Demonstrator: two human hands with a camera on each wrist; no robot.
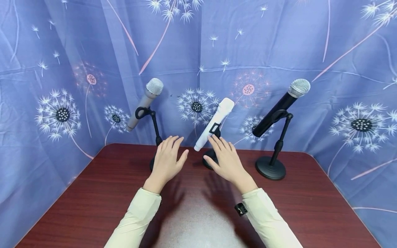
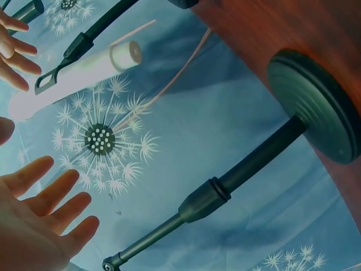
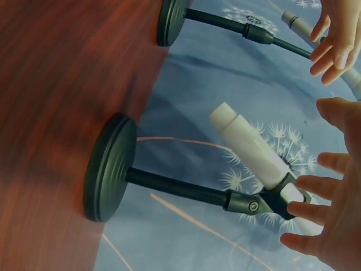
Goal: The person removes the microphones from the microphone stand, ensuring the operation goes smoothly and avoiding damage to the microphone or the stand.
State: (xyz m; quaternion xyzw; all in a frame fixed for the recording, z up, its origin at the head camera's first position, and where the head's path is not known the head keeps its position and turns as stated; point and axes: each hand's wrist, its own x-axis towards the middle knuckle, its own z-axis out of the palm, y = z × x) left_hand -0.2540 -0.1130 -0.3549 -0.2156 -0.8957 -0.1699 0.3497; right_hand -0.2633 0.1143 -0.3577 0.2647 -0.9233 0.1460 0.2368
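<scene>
My left hand (image 1: 167,160) hovers over the table with its fingers spread and holds nothing. Behind it, a grey microphone (image 1: 145,103) leans in the clip of a black stand, whose base is mostly hidden by the hand. To the right, my right hand (image 1: 226,160) is also raised with spread fingers, nearest to a white microphone (image 1: 214,124). That microphone sits tilted in a stand with a round black base (image 3: 110,169), partly covered by the right hand. In the left wrist view the left stand's base (image 2: 316,107) shows fully.
At the right, a black microphone with a silver head (image 1: 282,106) leans in a stand on a round base (image 1: 270,168). The dark red wooden table (image 1: 93,199) ends at a blue curtain (image 1: 186,51) with dandelion prints. A small black device (image 1: 240,209) is at the right cuff.
</scene>
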